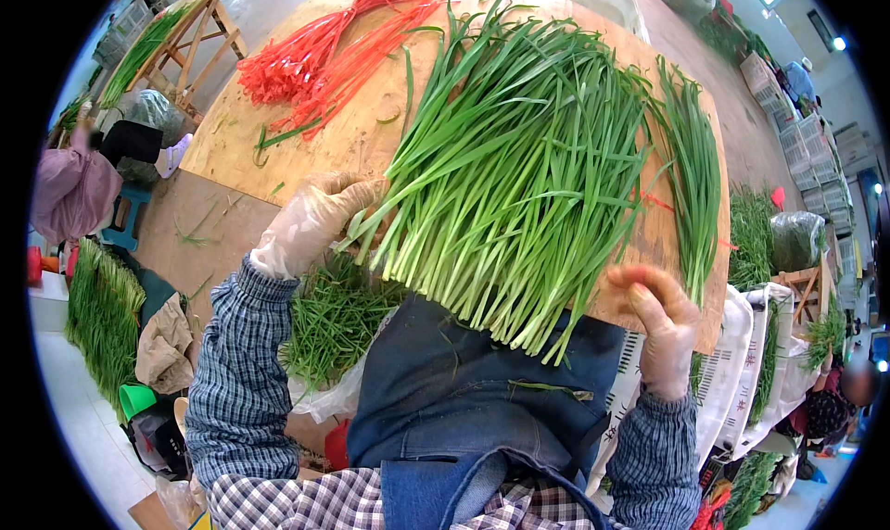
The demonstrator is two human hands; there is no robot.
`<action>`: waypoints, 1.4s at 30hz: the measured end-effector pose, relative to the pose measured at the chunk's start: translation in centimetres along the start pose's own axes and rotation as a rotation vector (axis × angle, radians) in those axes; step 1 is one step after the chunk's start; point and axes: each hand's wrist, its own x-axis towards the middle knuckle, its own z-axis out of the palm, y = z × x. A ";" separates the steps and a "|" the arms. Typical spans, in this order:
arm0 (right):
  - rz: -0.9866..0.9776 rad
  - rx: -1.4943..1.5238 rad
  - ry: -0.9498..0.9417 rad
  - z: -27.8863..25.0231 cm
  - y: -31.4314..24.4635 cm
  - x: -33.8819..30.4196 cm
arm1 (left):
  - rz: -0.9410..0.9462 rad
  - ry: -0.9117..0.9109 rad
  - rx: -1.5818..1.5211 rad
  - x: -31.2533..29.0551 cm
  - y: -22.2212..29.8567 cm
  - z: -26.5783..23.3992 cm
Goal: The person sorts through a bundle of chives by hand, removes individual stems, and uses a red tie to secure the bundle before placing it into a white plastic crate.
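Observation:
A broad, loose pile of garlic chives (519, 169) lies across the wooden board (227, 150), its pale cut ends pointing toward me and jutting over the near edge. At the pile's left side my left hand (320, 217), in a thin clear glove, closes on the outermost stalks; its fingertips are partly hidden by them. My right hand (663, 331), gloved too, is apart from the pile, just right of the cut ends. Its thumb and bent fingers are apart, slightly blurred, with nothing visible in them. A smaller bundle of chives (686, 178) lies along the board's right side.
Red plastic ties (320, 57) are heaped at the board's far left. Below my left wrist is a bag of loose greens (329, 331). White sacks (728, 363) stand at right. A person in pink (79, 182) is at far left; stacked crates (802, 155) line the right wall.

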 end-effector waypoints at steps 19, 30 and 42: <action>0.571 1.228 -0.312 8.3 6.5 -0.7 | 0.463 0.022 0.388 -1.6 -0.5 7.3; 0.402 1.116 -0.301 10.1 3.7 -1.6 | 0.737 0.188 1.295 -4.0 0.5 14.6; 0.480 1.068 -0.257 10.5 1.7 -2.2 | 0.805 -0.326 0.946 -3.1 5.8 10.6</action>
